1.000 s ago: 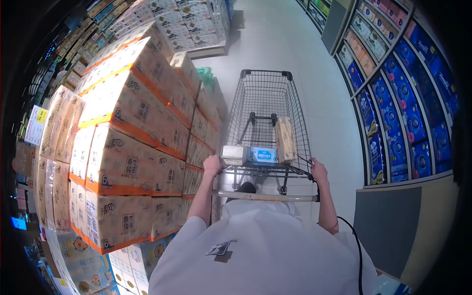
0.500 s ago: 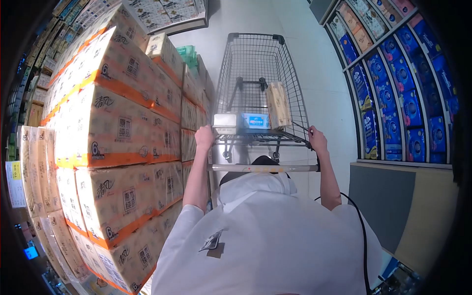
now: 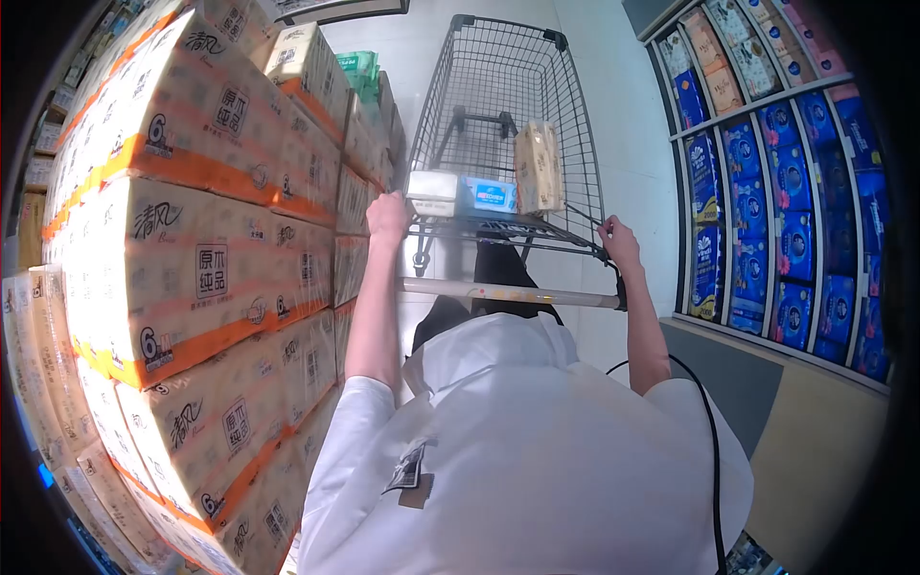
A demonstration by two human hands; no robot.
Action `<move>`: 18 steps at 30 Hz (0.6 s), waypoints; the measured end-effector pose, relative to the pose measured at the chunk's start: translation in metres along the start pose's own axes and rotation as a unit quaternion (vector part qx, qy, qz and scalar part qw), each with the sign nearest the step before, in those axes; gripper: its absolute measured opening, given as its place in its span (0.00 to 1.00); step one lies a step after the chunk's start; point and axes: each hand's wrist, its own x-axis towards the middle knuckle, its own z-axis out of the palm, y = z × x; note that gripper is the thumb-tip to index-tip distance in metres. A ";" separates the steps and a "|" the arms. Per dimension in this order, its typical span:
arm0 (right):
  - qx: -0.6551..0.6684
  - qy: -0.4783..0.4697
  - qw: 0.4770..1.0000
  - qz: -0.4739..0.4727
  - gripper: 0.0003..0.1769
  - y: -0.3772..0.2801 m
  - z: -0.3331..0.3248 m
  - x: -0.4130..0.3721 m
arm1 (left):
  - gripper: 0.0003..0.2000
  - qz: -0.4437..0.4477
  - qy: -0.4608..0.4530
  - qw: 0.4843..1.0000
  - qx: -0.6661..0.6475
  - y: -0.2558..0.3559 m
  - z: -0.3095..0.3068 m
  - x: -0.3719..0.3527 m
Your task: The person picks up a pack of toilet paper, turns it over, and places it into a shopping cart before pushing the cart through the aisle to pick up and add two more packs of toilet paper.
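Stacked packs (image 3: 211, 273) stand left of the shopping cart (image 3: 508, 72); shelves (image 3: 767, 105) stand right; three packages (image 3: 491, 195) sit inside, near its handle (image 3: 517, 293).

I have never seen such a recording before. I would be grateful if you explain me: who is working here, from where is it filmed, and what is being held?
There is no robot here: a person works with bare hands. The camera sits on the person's head and looks forward and down, so you see their white shirt below.

The left hand and right hand are at the near corners of a wire shopping cart, fingers curled, apparently holding it. The handlebar is nearer the body.

In the cart, from left to right, are a white pack, a blue pack and a beige pack.

Stacked tissue packs rise on the left; shelves of mostly blue packs stand on the right.
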 end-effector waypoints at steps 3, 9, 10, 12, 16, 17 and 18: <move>-0.076 -0.024 0.997 0.025 0.17 -0.019 -0.021 0.023 | 0.10 -0.006 0.000 1.000 -0.027 0.010 -0.006 0.014; -0.105 0.128 0.975 -0.147 0.21 -0.106 -0.027 0.127 | 0.08 0.013 0.028 0.999 -0.039 0.029 -0.010 0.045; -0.067 0.098 0.978 -0.173 0.22 -0.121 -0.022 0.150 | 0.08 0.020 0.035 0.998 -0.039 0.032 -0.011 0.049; -0.010 -0.008 0.991 -0.134 0.25 -0.135 0.000 0.197 | 0.07 0.013 0.030 0.999 -0.035 0.040 -0.015 0.059; 0.038 0.026 0.998 -0.047 0.33 -0.125 0.076 0.280 | 0.11 -0.002 -0.050 0.999 0.007 0.064 -0.042 0.074; 0.056 0.033 0.998 -0.007 0.36 -0.128 0.077 0.292 | 0.13 0.002 -0.015 1.000 -0.014 0.067 -0.039 0.079; 0.073 0.036 0.996 0.034 0.39 -0.130 0.080 0.302 | 0.16 0.006 0.015 0.999 -0.036 0.069 -0.034 0.085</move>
